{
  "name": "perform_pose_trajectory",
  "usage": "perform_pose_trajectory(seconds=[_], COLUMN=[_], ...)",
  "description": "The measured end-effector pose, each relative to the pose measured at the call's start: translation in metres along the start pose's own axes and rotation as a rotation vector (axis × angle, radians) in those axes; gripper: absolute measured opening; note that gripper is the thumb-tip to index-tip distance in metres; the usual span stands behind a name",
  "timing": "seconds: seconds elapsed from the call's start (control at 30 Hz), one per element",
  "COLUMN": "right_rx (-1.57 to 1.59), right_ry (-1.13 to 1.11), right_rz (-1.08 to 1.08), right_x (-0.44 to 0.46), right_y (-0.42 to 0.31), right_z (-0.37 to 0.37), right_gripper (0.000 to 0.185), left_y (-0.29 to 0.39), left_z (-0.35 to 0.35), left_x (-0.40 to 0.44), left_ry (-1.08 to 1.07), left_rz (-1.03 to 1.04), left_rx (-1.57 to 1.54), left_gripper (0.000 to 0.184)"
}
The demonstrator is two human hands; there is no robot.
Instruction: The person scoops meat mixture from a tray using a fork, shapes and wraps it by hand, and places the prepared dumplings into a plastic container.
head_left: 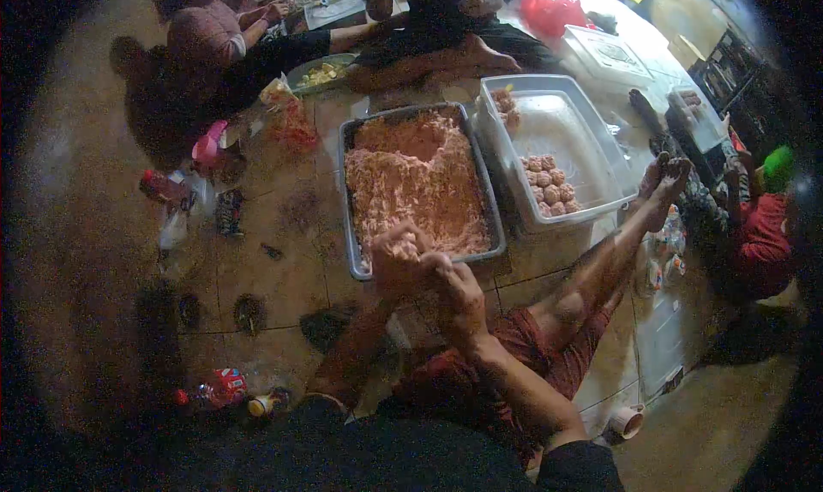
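A grey-rimmed tub on the tiled floor holds a pinkish, minced-looking mixture, scooped lower at its far end. Over its near edge, my left hand is closed round a clump of what looks like this mixture. My right hand presses against the left with bent fingers; anything inside them is hidden. To the tub's right stands a clear plastic box. Round pink balls are grouped in its near left corner, and a smaller group lies in the far left corner.
Beyond the tub, people sit on the floor, one in a pink top, near a tray of pale pieces. Another person in red sits at right. A bottle with a red label, a cup and a lid lie around.
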State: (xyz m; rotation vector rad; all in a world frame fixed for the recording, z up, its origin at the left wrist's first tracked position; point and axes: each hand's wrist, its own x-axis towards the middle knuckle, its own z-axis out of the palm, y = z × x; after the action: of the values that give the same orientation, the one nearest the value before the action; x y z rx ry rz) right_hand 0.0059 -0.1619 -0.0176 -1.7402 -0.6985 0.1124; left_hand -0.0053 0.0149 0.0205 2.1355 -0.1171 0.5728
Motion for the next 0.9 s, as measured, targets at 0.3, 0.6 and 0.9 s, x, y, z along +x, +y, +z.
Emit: perform_pose_trajectory(seconds=[0.3,0.6,0.9], right_rx=[0.114,0.373,-0.024], right_ry=[-0.113,-0.098,-0.011], right_rz=[0.197,0.02,0.117], right_x=[-0.021,-0.02,0.0], right_y=[-0.003,0.024,-0.04], right_z=[-0.035,0.003,-0.041], right_gripper=[0.024,0.03,0.024], left_y=[0.017,0.003,-0.002], left_z=[-0.047,-0.03,-0.036], left_x=[0.004,0.003,0.001], left_ry=[0.075,0.006,-0.056], left_rz=[-0.257,-0.054,-0.291], left_rx=[-0.173,-0.353,-0.188], left_gripper=[0.033,0.04,0.039])
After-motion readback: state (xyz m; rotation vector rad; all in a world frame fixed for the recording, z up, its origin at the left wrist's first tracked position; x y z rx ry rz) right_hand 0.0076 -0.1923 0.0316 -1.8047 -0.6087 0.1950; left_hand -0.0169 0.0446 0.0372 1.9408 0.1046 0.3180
